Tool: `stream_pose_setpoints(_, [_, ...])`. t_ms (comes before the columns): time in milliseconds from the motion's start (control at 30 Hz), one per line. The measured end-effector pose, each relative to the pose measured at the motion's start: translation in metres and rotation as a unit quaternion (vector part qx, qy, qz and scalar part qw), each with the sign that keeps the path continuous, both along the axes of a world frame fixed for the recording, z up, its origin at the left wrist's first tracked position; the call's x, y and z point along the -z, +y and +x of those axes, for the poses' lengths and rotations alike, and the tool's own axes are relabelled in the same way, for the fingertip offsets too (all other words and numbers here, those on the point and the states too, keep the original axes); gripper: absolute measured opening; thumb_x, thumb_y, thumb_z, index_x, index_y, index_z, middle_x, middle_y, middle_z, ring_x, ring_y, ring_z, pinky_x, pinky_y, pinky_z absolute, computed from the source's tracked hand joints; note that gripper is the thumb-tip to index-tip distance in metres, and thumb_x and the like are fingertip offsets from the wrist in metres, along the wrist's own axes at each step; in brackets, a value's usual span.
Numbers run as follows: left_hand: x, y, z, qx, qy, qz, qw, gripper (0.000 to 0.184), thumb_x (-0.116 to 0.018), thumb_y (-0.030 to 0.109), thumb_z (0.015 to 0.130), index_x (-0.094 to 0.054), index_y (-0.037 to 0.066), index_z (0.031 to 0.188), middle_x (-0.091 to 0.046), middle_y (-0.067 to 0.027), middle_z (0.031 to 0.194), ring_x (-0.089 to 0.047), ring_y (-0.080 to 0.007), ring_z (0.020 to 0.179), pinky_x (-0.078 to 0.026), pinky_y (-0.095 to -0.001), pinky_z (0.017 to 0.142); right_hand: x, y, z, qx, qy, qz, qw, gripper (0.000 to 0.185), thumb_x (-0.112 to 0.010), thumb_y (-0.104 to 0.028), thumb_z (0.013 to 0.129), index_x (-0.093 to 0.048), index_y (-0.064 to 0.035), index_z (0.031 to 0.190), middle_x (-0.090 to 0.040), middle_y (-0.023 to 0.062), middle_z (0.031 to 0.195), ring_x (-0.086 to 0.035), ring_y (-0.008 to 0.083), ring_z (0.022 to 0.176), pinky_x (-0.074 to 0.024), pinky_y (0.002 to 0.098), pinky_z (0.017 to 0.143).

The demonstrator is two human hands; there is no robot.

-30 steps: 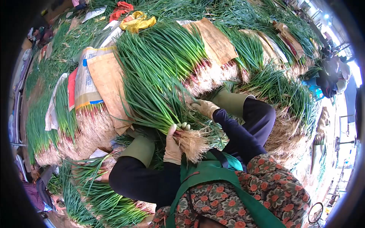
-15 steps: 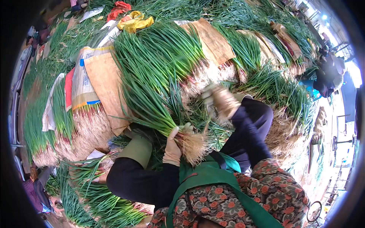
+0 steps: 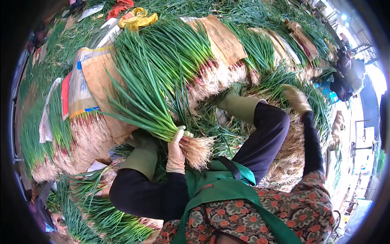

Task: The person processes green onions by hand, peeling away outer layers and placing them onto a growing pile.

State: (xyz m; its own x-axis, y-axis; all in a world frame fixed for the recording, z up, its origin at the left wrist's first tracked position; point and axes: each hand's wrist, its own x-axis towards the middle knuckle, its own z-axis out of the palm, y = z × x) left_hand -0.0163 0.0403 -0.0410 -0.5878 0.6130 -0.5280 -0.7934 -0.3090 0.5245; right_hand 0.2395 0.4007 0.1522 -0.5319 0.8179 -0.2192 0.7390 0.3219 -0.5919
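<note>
My left hand (image 3: 176, 152), in a pale glove, is closed around a bunch of spring onions (image 3: 160, 120) just above its pale, stringy roots. The green leaves fan out up and to the left. My right hand (image 3: 297, 99), also gloved, is stretched out to the right over a pile of spring onions (image 3: 280, 86). Motion smears its fingers, so I cannot make out whether it grips anything. In front of my knees a row of spring onions (image 3: 170, 53) lies with reddish stems and roots toward me.
Brown cardboard sheets (image 3: 226, 40) and a printed sack (image 3: 79, 87) lie over the rows. A yellow bag (image 3: 140, 19) and a red bag (image 3: 120, 8) rest at the back. Another person (image 3: 350, 75) is at the far right. My green apron (image 3: 223, 191) covers my lap.
My right hand has swung from the middle, near the row's roots, out to the right-hand pile. My left hand keeps its hold on the bunch, and the view has shifted slightly.
</note>
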Motion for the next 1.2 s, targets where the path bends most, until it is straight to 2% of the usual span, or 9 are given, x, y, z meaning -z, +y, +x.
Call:
stream_pose_setpoints(133, [-0.015, -0.004, -0.002, -0.024, -0.082, 0.020, 0.996, 0.019, -0.055, 0.015, 0.085, -0.059, 0.002, 0.098, -0.059, -0.0048, 0.076, -0.059, -0.0175, 0.073, -0.052, -0.0358, 0.074, 0.191, -0.057, -0.139, -0.515, -0.128, 0.083, 0.843, 0.041, -0.040, -0.031, 0.092, -0.050, -0.0029, 0.120, -0.044, 0.0193, 0.127, -0.045, 0.0288, 0.116, -0.0365, 0.0323, 0.098])
stream_pose_setpoints(267, [-0.014, -0.011, -0.004, -0.026, -0.081, 0.015, 0.996, 0.022, -0.054, 0.016, 0.086, -0.058, 0.001, 0.101, -0.058, -0.0053, 0.079, -0.059, -0.0184, 0.076, -0.052, -0.0376, 0.079, 0.302, -0.174, -0.229, -0.141, -0.092, -0.250, 0.954, 0.077, -0.061, -0.059, 0.073, -0.054, 0.0070, 0.112, -0.059, 0.0198, 0.105, -0.055, 0.0294, 0.093, -0.0441, 0.0377, 0.082])
stream_pose_setpoints(367, [-0.014, -0.012, -0.006, -0.028, -0.088, 0.025, 0.995, 0.023, -0.055, 0.016, 0.085, -0.058, 0.001, 0.101, -0.056, -0.0072, 0.081, -0.058, -0.0186, 0.079, -0.051, -0.0375, 0.081, 0.289, -0.257, -0.225, -0.117, -0.125, -0.492, 0.853, 0.055, -0.059, -0.046, 0.078, -0.059, 0.0014, 0.106, -0.059, 0.0166, 0.102, -0.056, 0.0238, 0.092, -0.0465, 0.0337, 0.079])
stream_pose_setpoints(667, [-0.002, 0.001, -0.011, -0.011, -0.101, 0.042, 0.994, 0.027, -0.052, 0.019, 0.087, -0.056, 0.000, 0.105, -0.056, -0.0051, 0.077, -0.057, -0.0190, 0.074, -0.050, -0.0400, 0.081, 0.254, -0.211, -0.219, -0.681, -0.273, -0.202, 0.649, 0.032, -0.049, -0.023, 0.084, -0.053, -0.0046, 0.110, -0.052, 0.0120, 0.119, -0.058, 0.0226, 0.098, -0.0497, 0.0308, 0.078])
stream_pose_setpoints(767, [-0.010, 0.005, -0.013, -0.012, -0.116, 0.068, 0.991, 0.031, -0.050, 0.021, 0.088, -0.053, 0.001, 0.111, -0.057, -0.0041, 0.077, -0.057, -0.0183, 0.074, -0.050, -0.0400, 0.081, 0.250, -0.135, -0.252, -0.473, 0.032, 0.302, 0.827, 0.032, -0.049, -0.018, 0.082, -0.053, -0.0046, 0.111, -0.062, 0.0154, 0.091, -0.061, 0.0286, 0.083, -0.0494, 0.0349, 0.071])
stream_pose_setpoints(833, [-0.013, 0.006, -0.013, -0.012, -0.119, 0.081, 0.990, 0.035, -0.047, 0.020, 0.090, -0.050, 0.000, 0.119, -0.058, -0.0054, 0.076, -0.059, -0.0190, 0.074, -0.050, -0.0386, 0.080, 0.202, -0.092, -0.284, -0.207, 0.037, 0.119, 0.970, 0.034, -0.048, -0.022, 0.084, -0.052, -0.0060, 0.114, -0.060, 0.0144, 0.095, -0.059, 0.0249, 0.092, -0.0483, 0.0340, 0.073])
stream_pose_setpoints(1033, [-0.003, 0.011, -0.013, -0.009, -0.108, 0.059, 0.992, 0.046, -0.051, 0.025, 0.084, -0.048, 0.000, 0.123, -0.058, -0.0041, 0.067, -0.057, -0.0164, 0.069, -0.048, -0.0391, 0.078, 0.187, -0.017, -0.309, -0.747, 0.258, 0.124, 0.600, 0.034, -0.046, -0.028, 0.089, -0.052, -0.0084, 0.117, -0.059, 0.0112, 0.105, -0.056, 0.0266, 0.093, -0.0457, 0.0424, 0.082])
stream_pose_setpoints(1133, [-0.020, 0.016, -0.004, -0.036, -0.091, 0.048, 0.994, 0.047, -0.048, 0.034, 0.086, -0.048, 0.000, 0.118, -0.057, -0.0083, 0.092, -0.056, -0.0195, 0.085, -0.046, -0.0413, 0.085, 0.173, -0.121, -0.259, -0.318, 0.107, 0.121, 0.934, 0.033, -0.044, -0.023, 0.088, -0.055, -0.0055, 0.113, -0.060, 0.0138, 0.099, -0.059, 0.0270, 0.084, -0.0482, 0.0400, 0.075])
stream_pose_setpoints(1200, [-0.025, 0.009, -0.004, -0.018, -0.084, 0.079, 0.993, 0.050, -0.044, 0.038, 0.088, -0.044, 0.001, 0.121, -0.055, -0.0108, 0.106, -0.055, -0.0218, 0.098, -0.045, -0.0402, 0.088, 0.170, -0.162, -0.232, -0.327, 0.093, 0.182, 0.922, 0.032, -0.042, -0.020, 0.088, -0.057, -0.0036, 0.111, -0.060, 0.0155, 0.094, -0.061, 0.0273, 0.078, -0.0498, 0.0383, 0.070])
